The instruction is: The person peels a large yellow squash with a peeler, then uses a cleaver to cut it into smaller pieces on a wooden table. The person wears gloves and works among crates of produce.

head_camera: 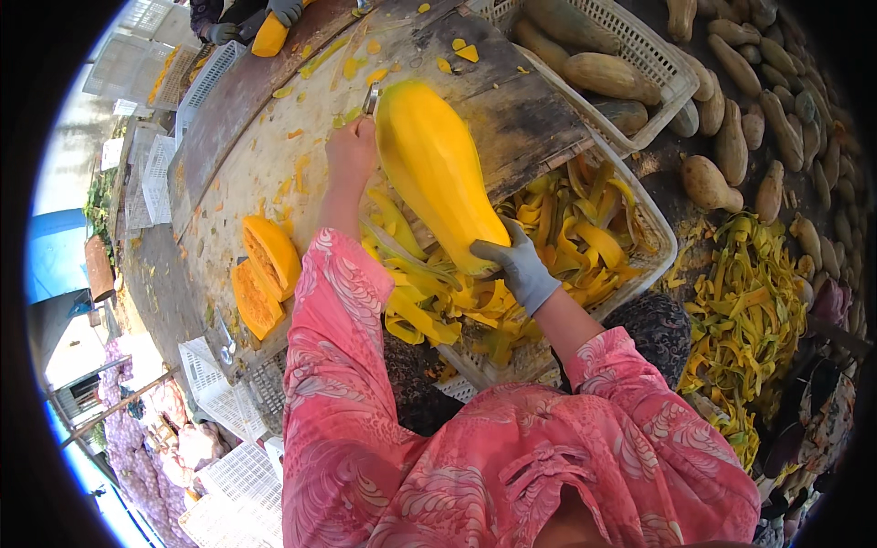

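Observation:
A long, peeled yellow squash [438,171] slants across the wooden table edge, its broad end away from me. My right hand [524,264], in a grey glove, grips its narrow near end. In my bare left hand [351,156] is a metal peeler [372,98], held close against the far left side of the squash. A trace of green shows on the skin at the broad end. Below the squash, a white crate [661,264] holds a heap of yellow and green peel strips [438,301]. Cut squash pieces [264,270] with orange flesh lie left of my left forearm.
A white crate of unpeeled squashes [610,75] stands at the upper right. Many more squashes [730,144] and a peel pile [743,308] cover the ground at right. A metal spoon [226,342] lies at the table's left edge. Across the table, another person's gloved hand [284,10] touches a squash.

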Available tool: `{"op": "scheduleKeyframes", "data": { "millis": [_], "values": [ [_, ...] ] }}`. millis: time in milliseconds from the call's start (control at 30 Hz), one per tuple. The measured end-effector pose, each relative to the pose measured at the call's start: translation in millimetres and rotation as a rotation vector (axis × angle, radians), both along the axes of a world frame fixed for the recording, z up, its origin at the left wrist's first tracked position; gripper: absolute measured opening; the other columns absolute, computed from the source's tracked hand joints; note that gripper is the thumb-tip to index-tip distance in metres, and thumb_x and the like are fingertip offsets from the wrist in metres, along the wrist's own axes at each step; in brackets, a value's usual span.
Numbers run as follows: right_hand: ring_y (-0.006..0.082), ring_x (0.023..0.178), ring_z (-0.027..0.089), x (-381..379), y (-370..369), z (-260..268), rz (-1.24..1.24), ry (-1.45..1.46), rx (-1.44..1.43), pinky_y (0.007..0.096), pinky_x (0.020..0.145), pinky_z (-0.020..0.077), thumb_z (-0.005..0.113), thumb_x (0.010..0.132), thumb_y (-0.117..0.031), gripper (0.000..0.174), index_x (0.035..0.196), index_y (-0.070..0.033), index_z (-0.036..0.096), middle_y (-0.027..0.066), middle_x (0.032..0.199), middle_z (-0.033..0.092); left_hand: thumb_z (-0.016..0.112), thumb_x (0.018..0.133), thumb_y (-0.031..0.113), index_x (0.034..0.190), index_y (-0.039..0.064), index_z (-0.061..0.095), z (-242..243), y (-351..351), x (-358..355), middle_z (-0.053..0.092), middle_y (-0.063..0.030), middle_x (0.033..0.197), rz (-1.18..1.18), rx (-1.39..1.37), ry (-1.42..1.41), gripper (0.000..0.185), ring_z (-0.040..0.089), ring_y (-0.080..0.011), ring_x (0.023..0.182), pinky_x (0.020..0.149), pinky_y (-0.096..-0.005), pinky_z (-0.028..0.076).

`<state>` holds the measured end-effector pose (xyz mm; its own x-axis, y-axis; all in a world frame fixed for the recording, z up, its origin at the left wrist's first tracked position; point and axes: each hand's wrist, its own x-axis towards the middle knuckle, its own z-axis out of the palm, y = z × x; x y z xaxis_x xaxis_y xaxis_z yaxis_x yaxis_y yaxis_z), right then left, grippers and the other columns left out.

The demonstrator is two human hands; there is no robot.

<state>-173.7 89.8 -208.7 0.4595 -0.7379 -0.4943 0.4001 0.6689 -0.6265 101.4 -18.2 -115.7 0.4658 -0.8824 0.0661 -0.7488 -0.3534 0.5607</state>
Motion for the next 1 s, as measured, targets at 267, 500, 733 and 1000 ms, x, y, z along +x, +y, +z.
{"op": "scheduleKeyframes", "data": {
  "millis": [267, 500, 733, 1000],
  "values": [
    [0.0264, 0.110, 0.065, 8.2, 8.7, -6.8, -0.119, -0.005, 0.085, 0.0383, 0.090, 0.0573, 0.083, 0.078, -0.010, 0.090, 0.150, 0.002, 0.030, 0.0151, 0.128, 0.059, 0.047, 0.096, 0.024, 0.085, -0.003, 0.066, -26.4, 26.6, -14.1, 0.059, -0.0187, 0.061, 0.077, 0.128, 0.243, 0.035, 0.059, -0.0277, 0.058, 0.060, -0.0409, 0.047],
    [0.0234, 0.100, 0.067, 17.0, 19.0, -8.1, -0.170, 0.052, 0.211, 0.0359, 0.079, 0.0597, 0.075, 0.084, -0.008, 0.062, 0.138, -0.002, 0.046, 0.0111, 0.121, 0.063, 0.051, 0.099, 0.023, 0.129, -0.009, 0.058, -55.7, 195.9, -135.4, 0.066, -0.0243, 0.079, 0.105, 0.123, 0.258, 0.043, 0.065, -0.0364, 0.069, 0.068, -0.0430, 0.053],
    [0.0233, 0.101, 0.067, 8.0, 14.0, -10.3, -0.087, 0.038, 0.125, 0.0359, 0.077, 0.0609, 0.075, 0.085, -0.012, 0.062, 0.138, -0.002, 0.045, 0.0105, 0.119, 0.063, 0.056, 0.097, 0.014, 0.124, -0.006, 0.063, -30.7, 229.7, -139.3, 0.067, -0.0276, 0.089, -0.011, -0.077, 0.302, 0.034, 0.066, -0.0427, 0.082, 0.072, -0.0470, 0.054],
    [0.0281, 0.110, 0.064, 11.1, 9.9, 5.2, -0.048, 0.141, 0.133, 0.0438, 0.081, 0.0614, 0.078, 0.085, -0.021, 0.080, 0.148, -0.004, 0.033, 0.0144, 0.131, 0.057, 0.050, 0.098, 0.024, 0.114, -0.005, 0.062, 15.4, -0.2, -36.3, 0.068, -0.0253, 0.084, -0.237, 0.120, -0.375, 0.036, 0.067, -0.0443, 0.078, 0.069, -0.0498, 0.055]
  ]
}}
